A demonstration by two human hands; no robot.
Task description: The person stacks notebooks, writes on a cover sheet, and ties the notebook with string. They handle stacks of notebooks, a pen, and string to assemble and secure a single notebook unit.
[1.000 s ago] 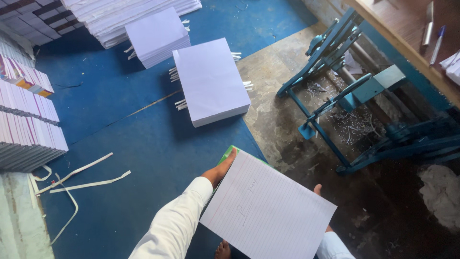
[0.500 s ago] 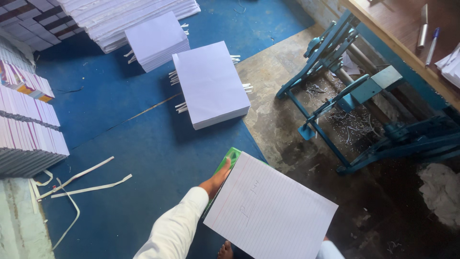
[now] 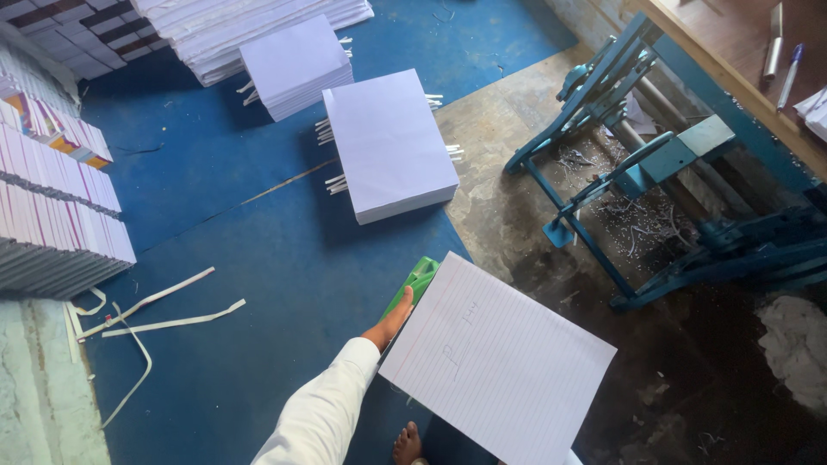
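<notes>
My left hand (image 3: 389,323), in a white sleeve, grips the left edge of a large white ruled sheet or thin stack of paper (image 3: 500,362), which is held flat above the floor. Under the sheet's upper left corner a green object (image 3: 419,277) pokes out next to my thumb. The sheet hides my right hand; only a sliver of white sleeve shows at the bottom edge. A bare foot (image 3: 407,444) stands below the sheet. The nearest pile of white paper (image 3: 389,142), with white strips sticking out of its sides, lies on the blue floor mat (image 3: 258,258) ahead.
A second white pile (image 3: 293,65) and long paper stacks (image 3: 233,21) lie farther back. Bundled booklets (image 3: 56,215) line the left side, with loose white strips (image 3: 146,314) nearby. A blue metal machine frame (image 3: 637,172) stands on the dirty concrete at right, and pens (image 3: 788,73) rest on a wooden bench.
The ruled sheet has slid a little to the right and lower in view. The fingers of my right hand, seen at its right edge a second ago, are now hidden.
</notes>
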